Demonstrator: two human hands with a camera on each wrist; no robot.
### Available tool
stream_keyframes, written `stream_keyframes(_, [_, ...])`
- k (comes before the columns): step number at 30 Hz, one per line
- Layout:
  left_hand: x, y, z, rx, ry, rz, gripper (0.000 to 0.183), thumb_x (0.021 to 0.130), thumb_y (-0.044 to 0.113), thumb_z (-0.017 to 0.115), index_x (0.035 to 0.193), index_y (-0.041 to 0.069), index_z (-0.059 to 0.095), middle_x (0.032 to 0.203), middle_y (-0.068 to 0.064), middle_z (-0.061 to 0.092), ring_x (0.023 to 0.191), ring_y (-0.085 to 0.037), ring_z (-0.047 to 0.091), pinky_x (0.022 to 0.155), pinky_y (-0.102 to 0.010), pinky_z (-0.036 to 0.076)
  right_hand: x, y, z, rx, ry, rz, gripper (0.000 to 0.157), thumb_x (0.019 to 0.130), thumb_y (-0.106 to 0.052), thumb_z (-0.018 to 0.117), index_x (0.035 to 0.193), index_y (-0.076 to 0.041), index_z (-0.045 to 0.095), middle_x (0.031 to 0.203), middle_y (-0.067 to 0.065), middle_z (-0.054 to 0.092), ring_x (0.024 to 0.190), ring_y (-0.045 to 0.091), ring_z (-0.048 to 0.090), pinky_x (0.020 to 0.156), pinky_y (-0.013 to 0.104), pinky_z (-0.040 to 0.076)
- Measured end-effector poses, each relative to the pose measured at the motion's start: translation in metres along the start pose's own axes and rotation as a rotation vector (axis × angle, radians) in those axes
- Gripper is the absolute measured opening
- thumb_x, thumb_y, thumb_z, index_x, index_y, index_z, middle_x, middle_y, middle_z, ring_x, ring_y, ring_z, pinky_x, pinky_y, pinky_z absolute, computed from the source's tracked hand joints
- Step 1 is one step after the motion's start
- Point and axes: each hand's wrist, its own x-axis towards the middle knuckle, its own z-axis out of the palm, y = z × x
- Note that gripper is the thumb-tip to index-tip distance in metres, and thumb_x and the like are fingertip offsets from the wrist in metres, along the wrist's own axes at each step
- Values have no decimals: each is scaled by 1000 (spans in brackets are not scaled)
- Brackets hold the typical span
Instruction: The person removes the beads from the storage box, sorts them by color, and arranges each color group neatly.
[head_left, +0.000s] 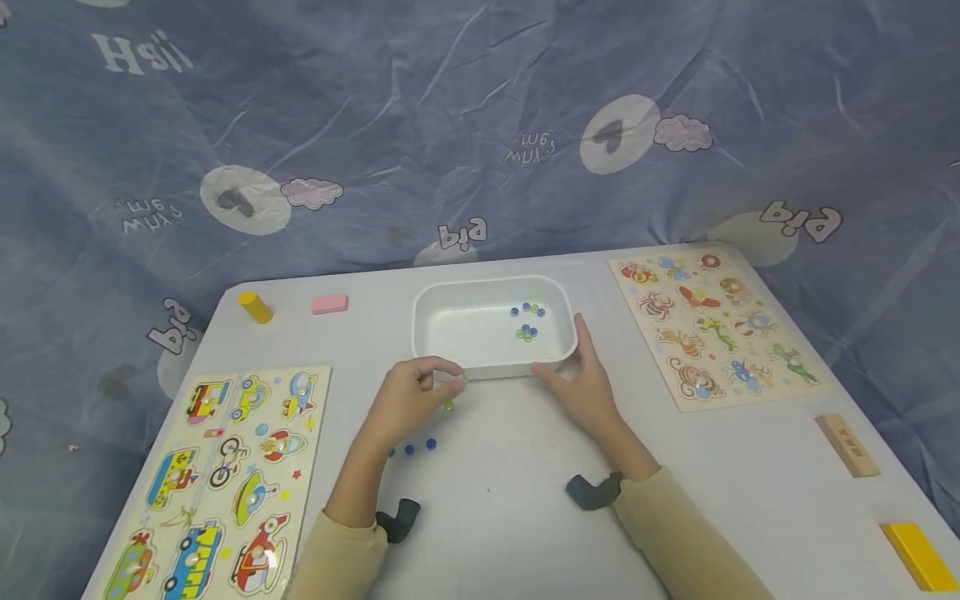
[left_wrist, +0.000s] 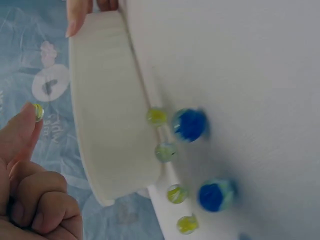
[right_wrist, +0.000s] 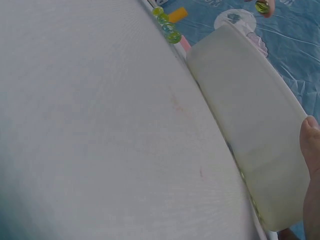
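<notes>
My left hand [head_left: 408, 402] pinches a yellow-green glass marble [left_wrist: 39, 112] between thumb and fingertip, near the front left of a white plastic box [head_left: 480, 372]. In the left wrist view the other fingers curl into the palm. At the box's front right corner, my right hand [head_left: 587, 396] grips it, thumb on the front rim and fingers along the right side. Several blue and green marbles [head_left: 527, 329] lie inside, toward the right. On the table before the box are blue marbles [left_wrist: 190, 124] and yellow-green marbles [left_wrist: 177, 194], mostly hidden behind my left hand in the head view.
A vehicle puzzle board [head_left: 243, 467] lies at the left, an insect puzzle board [head_left: 712, 329] at the right. A yellow cylinder [head_left: 256, 307] and pink block [head_left: 330, 304] stand back left. A wooden block [head_left: 847, 446] and yellow block [head_left: 919, 556] lie along the right edge.
</notes>
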Motion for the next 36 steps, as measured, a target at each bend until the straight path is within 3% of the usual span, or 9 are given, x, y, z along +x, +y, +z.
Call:
stream_keyframes(7, [3, -8, 13, 61, 10, -29, 11, 80, 30, 74, 91, 26, 72, 46, 3, 36, 42, -11, 29, 40, -22, 24, -1, -2, 0, 4, 5, 1, 107, 73, -58, 72, 151, -35, 3, 158, -13, 10, 148, 21, 9, 115, 55, 13])
stream_keyframes(17, [8, -10, 22, 208, -3, -59, 13, 80, 31, 74, 91, 24, 73, 47, 3, 38, 43, -11, 31, 41, -24, 25, 0, -3, 2, 16, 7, 15, 107, 73, -61, 70, 151, -36, 1, 157, -16, 8, 148, 19, 8, 116, 53, 12])
stream_keyframes(25, [15, -14, 31, 350, -12, -53, 11, 78, 33, 75, 87, 27, 73, 76, 5, 66, 67, -11, 55, 59, -28, 42, 0, -4, 2, 19, -1, 18, 107, 73, -61, 69, 151, -35, 0, 157, -18, 6, 148, 19, 7, 116, 54, 12])
stream_keyframes(29, [17, -14, 34, 402, -18, -54, 13, 77, 35, 75, 87, 27, 72, 83, 3, 69, 70, -12, 57, 61, -28, 43, -2, -5, 1, 27, -3, 14, 107, 75, -58, 70, 151, -33, -1, 157, -17, 5, 148, 20, 7, 116, 53, 11])
stream_keyframes(36, [19, -13, 37, 461, -58, -79, 13, 77, 33, 75, 87, 26, 73, 91, 0, 72, 66, -12, 57, 57, -29, 42, -2, -5, 1, 34, -10, 23, 104, 75, -60, 68, 149, -41, -2, 158, -16, 5, 148, 20, 7, 117, 52, 11])
